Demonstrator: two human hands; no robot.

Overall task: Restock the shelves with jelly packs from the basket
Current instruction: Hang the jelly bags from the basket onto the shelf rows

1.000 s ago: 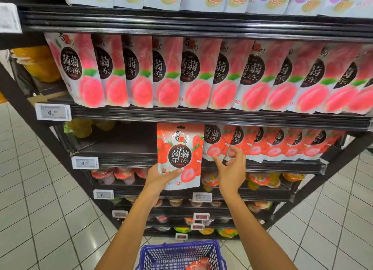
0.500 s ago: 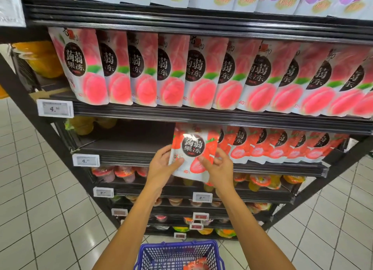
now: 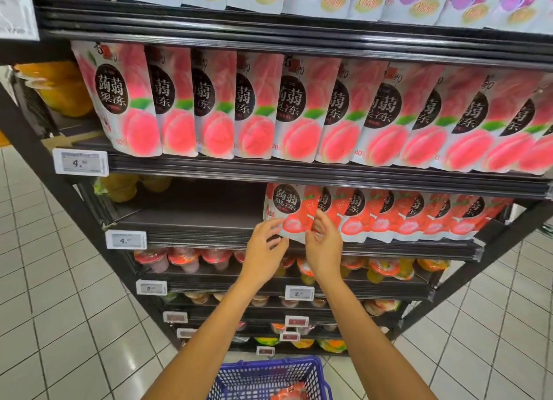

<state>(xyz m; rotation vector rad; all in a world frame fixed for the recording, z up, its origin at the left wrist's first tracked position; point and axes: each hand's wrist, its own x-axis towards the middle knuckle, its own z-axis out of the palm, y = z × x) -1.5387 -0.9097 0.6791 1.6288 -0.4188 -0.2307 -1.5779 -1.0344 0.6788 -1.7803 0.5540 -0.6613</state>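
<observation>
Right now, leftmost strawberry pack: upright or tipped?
Upright: the pack stands on the shelf, label facing out.

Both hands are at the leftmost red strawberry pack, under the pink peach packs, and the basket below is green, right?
Not quite. The head view shows the plastic mesh basket is blue, not green. The left hand and right hand are indeed at the leftmost red strawberry jelly pack, under the row of pink peach jelly packs.
</observation>
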